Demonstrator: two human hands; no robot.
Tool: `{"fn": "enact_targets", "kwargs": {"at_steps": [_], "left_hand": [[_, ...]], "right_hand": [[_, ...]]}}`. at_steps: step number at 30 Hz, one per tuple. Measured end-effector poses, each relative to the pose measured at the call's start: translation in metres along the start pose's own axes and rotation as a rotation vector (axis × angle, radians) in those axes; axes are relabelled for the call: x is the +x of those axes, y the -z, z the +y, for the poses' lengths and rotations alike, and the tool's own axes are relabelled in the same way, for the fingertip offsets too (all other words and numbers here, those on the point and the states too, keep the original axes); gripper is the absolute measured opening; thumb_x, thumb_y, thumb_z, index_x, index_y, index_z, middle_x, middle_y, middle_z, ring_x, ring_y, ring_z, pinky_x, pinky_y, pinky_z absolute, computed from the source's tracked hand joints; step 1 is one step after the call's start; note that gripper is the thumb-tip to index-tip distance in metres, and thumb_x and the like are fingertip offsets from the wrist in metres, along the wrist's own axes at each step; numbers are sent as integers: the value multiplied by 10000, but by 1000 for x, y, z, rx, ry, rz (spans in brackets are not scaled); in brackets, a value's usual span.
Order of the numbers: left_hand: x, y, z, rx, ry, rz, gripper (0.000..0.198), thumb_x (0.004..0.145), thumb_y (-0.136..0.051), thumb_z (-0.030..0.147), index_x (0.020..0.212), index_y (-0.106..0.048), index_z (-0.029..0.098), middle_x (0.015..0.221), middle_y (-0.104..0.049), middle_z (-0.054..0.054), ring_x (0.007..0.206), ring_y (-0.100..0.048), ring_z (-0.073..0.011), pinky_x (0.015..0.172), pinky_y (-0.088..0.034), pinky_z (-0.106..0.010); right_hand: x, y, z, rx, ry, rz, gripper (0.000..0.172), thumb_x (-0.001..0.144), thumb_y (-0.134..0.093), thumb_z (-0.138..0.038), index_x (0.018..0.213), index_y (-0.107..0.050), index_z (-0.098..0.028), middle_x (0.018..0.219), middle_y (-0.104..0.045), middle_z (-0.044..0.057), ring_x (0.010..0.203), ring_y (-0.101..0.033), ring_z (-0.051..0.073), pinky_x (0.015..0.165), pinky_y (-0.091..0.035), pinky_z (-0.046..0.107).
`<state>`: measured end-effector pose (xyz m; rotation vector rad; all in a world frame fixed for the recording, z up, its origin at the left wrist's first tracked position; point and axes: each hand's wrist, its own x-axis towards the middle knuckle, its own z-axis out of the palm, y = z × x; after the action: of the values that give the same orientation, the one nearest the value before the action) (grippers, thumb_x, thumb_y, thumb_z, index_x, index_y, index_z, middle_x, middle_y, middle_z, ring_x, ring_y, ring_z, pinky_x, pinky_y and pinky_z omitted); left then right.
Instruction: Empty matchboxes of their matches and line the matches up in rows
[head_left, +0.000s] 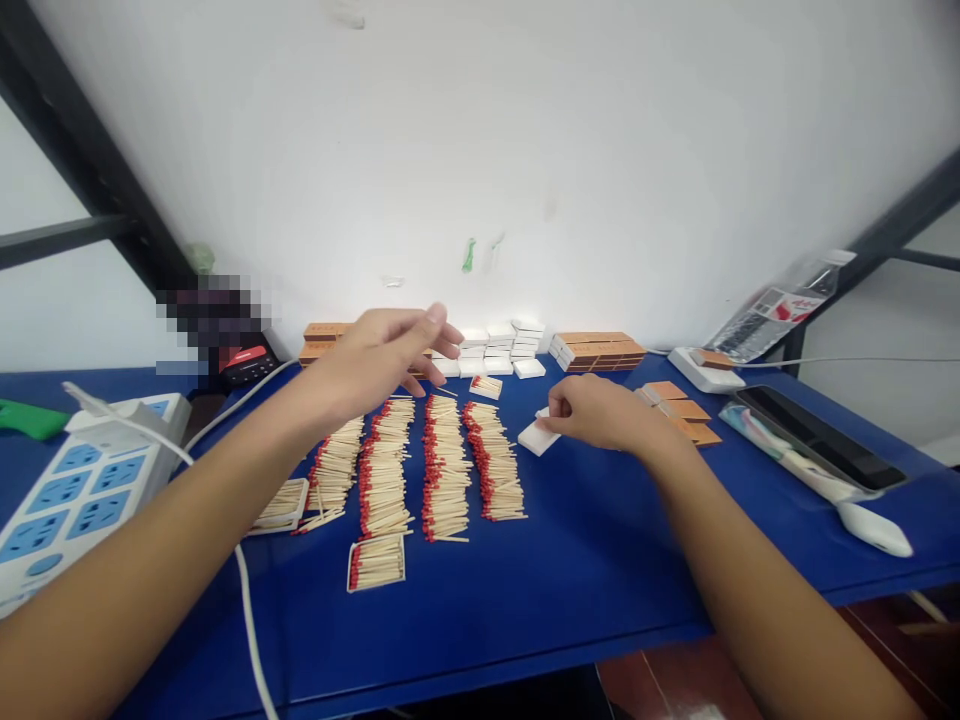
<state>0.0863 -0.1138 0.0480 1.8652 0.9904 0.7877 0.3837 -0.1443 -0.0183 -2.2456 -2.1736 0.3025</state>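
My right hand (592,412) pinches a small white matchbox tray (538,437) at its far right corner, low over the blue table. My left hand (394,350) hovers above the far ends of the match rows, fingers apart and holding nothing. Below it, red-headed matches (448,470) lie in several long rows. One tray full of matches (376,563) sits at the near end of a row. A second filled tray (281,508) is partly covered by my left forearm. Behind the rows stands a third tray with matches (486,387).
White trays (499,345) and orange matchboxes (598,350) are stacked along the wall. Orange matchbox covers (679,408) lie right of my right hand, near a phone (817,435) and a bottle (784,305). A power strip (161,470) with white cables occupies the left.
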Motion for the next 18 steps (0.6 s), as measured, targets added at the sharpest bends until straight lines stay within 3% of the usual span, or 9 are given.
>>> {"fn": "enact_targets", "kwargs": {"at_steps": [9, 18], "left_hand": [[-12, 12, 21, 117, -44, 62, 609, 1021, -459, 695, 1103, -747, 166, 1106, -766, -140, 880, -726, -230, 758, -585, -362], [-18, 22, 18, 332, -160, 61, 569, 1036, -461, 652, 1043, -765, 171, 956, -768, -99, 822, -704, -217, 731, -536, -342]], "right_hand": [[5, -5, -3, -65, -47, 39, 285, 943, -665, -470, 792, -642, -229, 956, -744, 79, 771, -661, 218, 612, -372, 325], [15, -16, 3, -88, -4, 35, 259, 955, -652, -455, 821, -671, -234, 969, -759, 90, 830, -688, 238, 629, -383, 324]]}}
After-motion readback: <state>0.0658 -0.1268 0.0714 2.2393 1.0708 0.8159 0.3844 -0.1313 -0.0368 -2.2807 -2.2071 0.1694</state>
